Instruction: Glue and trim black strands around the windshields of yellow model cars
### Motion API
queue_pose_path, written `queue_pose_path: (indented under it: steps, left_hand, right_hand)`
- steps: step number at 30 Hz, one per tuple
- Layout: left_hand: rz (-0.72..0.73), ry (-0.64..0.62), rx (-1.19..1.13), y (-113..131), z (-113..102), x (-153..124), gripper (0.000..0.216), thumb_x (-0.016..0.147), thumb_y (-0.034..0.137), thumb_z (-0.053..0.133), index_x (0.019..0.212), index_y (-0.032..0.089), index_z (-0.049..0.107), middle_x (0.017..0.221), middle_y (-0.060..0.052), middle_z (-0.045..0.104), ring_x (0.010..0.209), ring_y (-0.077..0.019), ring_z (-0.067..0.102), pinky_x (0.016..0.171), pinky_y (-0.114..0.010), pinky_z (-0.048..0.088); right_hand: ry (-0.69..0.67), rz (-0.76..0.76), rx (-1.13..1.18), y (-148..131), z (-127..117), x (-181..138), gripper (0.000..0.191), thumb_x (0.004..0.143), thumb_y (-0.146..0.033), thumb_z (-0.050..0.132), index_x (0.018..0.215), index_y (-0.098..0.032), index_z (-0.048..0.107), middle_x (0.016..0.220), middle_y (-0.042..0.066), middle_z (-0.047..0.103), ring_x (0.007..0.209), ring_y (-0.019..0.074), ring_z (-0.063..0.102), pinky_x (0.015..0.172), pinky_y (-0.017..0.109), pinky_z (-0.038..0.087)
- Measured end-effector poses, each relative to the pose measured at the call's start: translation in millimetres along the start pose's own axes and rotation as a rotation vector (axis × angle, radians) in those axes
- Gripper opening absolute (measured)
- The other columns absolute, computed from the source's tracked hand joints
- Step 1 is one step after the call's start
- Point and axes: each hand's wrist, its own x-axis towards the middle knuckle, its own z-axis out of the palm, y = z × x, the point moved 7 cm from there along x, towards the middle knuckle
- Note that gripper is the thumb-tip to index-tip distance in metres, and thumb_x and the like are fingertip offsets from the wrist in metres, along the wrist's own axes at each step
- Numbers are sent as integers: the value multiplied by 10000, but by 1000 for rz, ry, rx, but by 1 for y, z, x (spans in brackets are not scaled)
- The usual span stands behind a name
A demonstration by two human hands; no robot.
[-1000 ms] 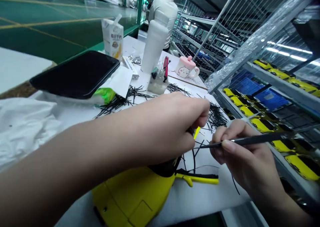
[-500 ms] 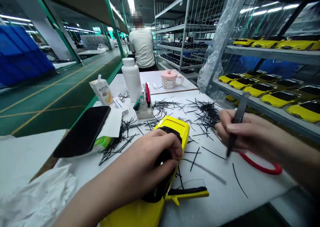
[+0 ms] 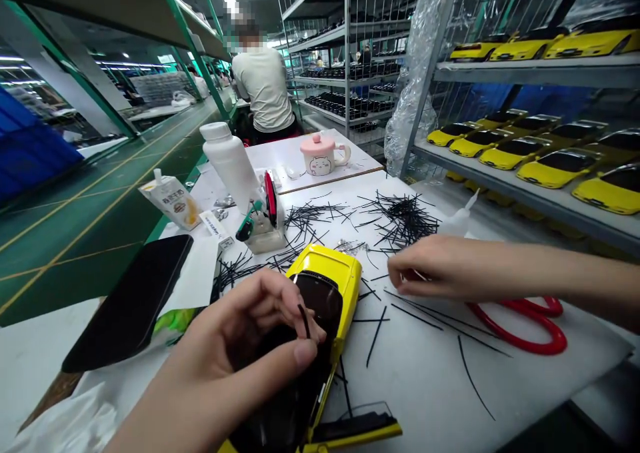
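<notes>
A yellow model car with a dark roof and an open door lies before me. Above its roof, my left hand pinches a short, curved black strip between thumb and fingers. My right hand is low over the table on the right, fingers curled together; whatever they may hold is hidden. Loose black strips lie just below it, and a pile of the same strips is behind it. Red scissor handles rest under my right forearm.
A white bottle, a drink carton, a small tool holder and a pink-lidded mug stand further back. A black phone lies left. Racks of yellow model cars stand right; a person sits ahead.
My right hand has moved left and down; the dark pen-like tool it held no longer shows. My left hand has turned, bringing the black strip into view. The whole view has shifted slightly.
</notes>
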Motion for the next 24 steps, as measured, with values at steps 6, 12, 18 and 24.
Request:
queue_pose_path:
  steps: [6,12,18,24]
  left_hand:
    - [-13,65,-149,-7,3,2,266,741,249,926,827,228,676,754,9,732,705,-103,686,640,-102,554]
    - [100,185,-159,-8,2,-3,210,828,214,854,836,239,646,799,64,678,747,-57,664,669,-59,515]
    - [231,184,-101,3,11,-7,146,860,177,774,827,233,643,804,52,678,698,-71,621,649,-104,504]
    - [350,129,-26,5,17,-15,70,901,249,735,875,266,672,736,46,653,636,-101,580,587,-164,464]
  right_hand:
    - [152,2,15,7,14,24,113,905,-141,559,879,-200,652,927,63,721,793,208,638,707,323,438]
    - [127,-62,9,2,15,31,152,806,-70,556,776,-201,627,825,45,676,721,193,586,648,312,385]
    - [173,-83,192,-31,-20,24,151,927,-297,589,848,-193,666,762,25,641,654,155,532,583,281,398]
    - [160,-119,979,-77,-31,13,185,820,-353,835,785,-184,767,757,19,658,655,120,526,577,244,415]
